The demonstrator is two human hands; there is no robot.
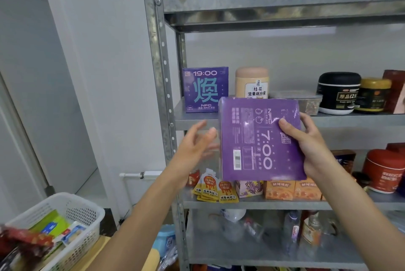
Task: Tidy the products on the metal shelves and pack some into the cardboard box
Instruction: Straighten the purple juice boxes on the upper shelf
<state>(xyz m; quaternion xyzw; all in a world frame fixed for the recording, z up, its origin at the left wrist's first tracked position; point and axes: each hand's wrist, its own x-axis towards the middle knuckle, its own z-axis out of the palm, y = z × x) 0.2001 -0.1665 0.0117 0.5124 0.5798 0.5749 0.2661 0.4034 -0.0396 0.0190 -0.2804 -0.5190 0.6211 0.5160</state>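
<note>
A single wide-angle view from head height faces forward and slightly down, close to the grey galvanised metal shelves (pixel 285 0). A white perforated plastic basket (pixel 87 233) fills its lower left corner.

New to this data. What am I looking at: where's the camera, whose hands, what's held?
One picture, from a wide-angle camera worn on a person's head, looking forward and down. No robot: those are the person's bare arms. The right hand grips a purple box marked 7:00, turned sideways. The left hand is open beside its left edge; whether it touches, I cannot tell. Behind stand metal shelves with a purple 19:00 box and a beige jar on them. A white basket sits lower left.
</note>
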